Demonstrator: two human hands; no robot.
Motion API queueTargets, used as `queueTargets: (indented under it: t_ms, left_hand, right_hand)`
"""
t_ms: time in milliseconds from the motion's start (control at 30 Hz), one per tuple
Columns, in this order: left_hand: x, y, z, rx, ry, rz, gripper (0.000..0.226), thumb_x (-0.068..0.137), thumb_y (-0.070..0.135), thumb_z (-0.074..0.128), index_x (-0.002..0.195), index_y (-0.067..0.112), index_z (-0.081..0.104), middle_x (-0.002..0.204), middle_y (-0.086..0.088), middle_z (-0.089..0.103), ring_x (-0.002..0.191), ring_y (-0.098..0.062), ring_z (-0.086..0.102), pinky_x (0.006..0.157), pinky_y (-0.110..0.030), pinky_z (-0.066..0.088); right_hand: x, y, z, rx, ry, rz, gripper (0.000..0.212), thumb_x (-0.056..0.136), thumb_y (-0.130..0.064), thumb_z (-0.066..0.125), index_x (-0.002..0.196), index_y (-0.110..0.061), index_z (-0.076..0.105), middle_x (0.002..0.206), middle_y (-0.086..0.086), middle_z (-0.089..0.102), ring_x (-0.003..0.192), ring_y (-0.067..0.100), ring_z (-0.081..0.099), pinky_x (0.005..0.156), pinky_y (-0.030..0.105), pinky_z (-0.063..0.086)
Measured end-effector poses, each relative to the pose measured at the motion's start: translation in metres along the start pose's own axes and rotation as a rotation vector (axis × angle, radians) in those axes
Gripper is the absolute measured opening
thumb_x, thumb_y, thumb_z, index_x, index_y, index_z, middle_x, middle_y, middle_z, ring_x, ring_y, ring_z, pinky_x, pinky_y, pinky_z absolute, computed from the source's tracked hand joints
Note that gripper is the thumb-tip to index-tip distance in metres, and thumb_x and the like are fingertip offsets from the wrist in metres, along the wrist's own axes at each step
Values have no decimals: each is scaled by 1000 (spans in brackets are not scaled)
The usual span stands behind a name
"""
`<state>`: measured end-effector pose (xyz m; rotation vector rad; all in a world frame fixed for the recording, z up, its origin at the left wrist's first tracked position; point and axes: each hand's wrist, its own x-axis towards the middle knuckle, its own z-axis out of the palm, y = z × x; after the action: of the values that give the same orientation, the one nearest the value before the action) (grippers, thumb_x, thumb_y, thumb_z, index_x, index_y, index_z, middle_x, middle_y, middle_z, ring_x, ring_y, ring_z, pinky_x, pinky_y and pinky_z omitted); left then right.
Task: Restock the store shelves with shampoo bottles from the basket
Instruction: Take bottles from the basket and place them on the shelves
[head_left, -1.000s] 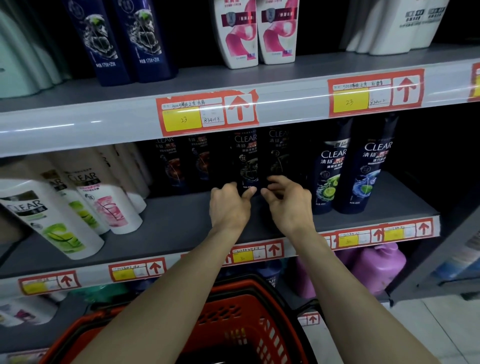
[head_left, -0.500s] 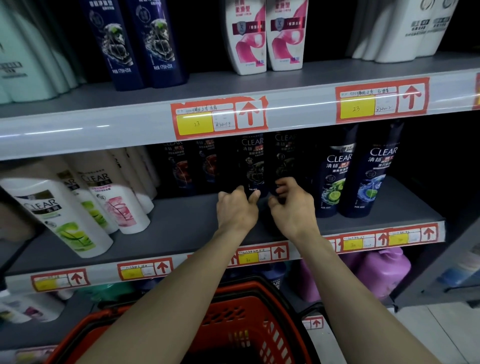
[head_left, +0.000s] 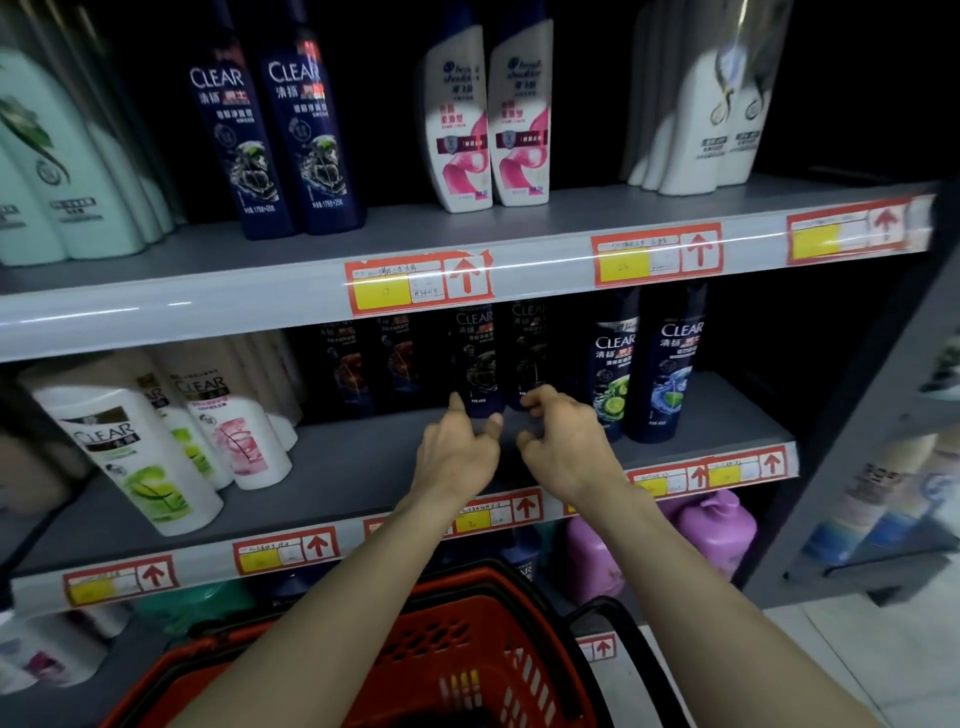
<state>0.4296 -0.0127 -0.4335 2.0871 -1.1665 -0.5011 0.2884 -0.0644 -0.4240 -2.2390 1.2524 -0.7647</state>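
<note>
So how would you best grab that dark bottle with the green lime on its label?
Probably by its lower body, from the front. The lime bottle stands upright, its top hidden behind the upper shelf rail, and a blue-labelled bottle crowds its right side.

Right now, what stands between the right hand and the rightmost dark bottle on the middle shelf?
Head view: one dark Clear bottle with green limes stands there.

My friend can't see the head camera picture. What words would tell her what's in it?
A person's left hand and right hand reach to the bases of two dark Clear shampoo bottles on the grey middle shelf; whether they grip is unclear. A red plastic basket sits below.
</note>
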Motion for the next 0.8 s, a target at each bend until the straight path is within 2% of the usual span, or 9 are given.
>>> queueTargets:
  t_ms: [167, 300, 367, 533, 700, 800]
  left_hand:
    - [-66, -15, -30, -2, -42, 68, 79, 100, 55, 50, 165, 25, 15, 151, -13, 53, 135, -31, 53, 96, -32, 46]
    - [-120, -46, -63, 100, -81, 121, 73, 101, 52, 50, 164, 29, 21, 156, -11, 49, 142, -32, 47, 104, -39, 44]
    - [-144, -67, -79, 120, -86, 130, 70, 101, 54, 50, 162, 30, 26, 157, -6, 49, 142, -30, 47, 107, -39, 43]
    - [-189, -124, -108, 112, -124, 84, 63, 98, 51, 56, 155, 27, 41, 147, -4, 59, 133, -28, 56, 107, -40, 48]
    - [-206, -172, -104, 111, -174, -19, 53, 100, 47, 57, 147, 22, 53, 138, -4, 66, 126, -26, 61, 105, -31, 47]
    - [-202, -202, -88, 201, -332, -93, 49, 101, 47, 56, 142, 19, 58, 142, -6, 63, 131, -26, 58, 107, -29, 43]
  right_hand:
    - [-60, -41, -16, -96, -35, -98, 32, 90, -18, 62, 122, -16, 60, 121, 11, 65, 108, 33, 63, 88, 39, 54]
    - [-116, -73, -4, -126, -142, -252, 22, 90, -21, 61, 113, -19, 63, 114, 7, 70, 106, 32, 64, 84, 43, 53]
    - [-137, -81, 6, -128, -158, -278, 25, 89, -19, 61, 113, -18, 65, 113, 7, 72, 106, 31, 65, 87, 41, 52]
    - [-183, -82, 30, -187, -258, -228, 22, 86, -22, 62, 108, -21, 66, 106, 5, 74, 101, 30, 68, 84, 37, 54]
    - [-205, -72, 55, -297, -415, -216, 22, 86, -21, 66, 107, -15, 70, 105, 9, 74, 102, 33, 67, 86, 36, 51]
    - [-208, -67, 77, -376, -583, -164, 26, 90, -28, 65, 114, -19, 69, 112, 10, 73, 107, 33, 66, 88, 37, 53]
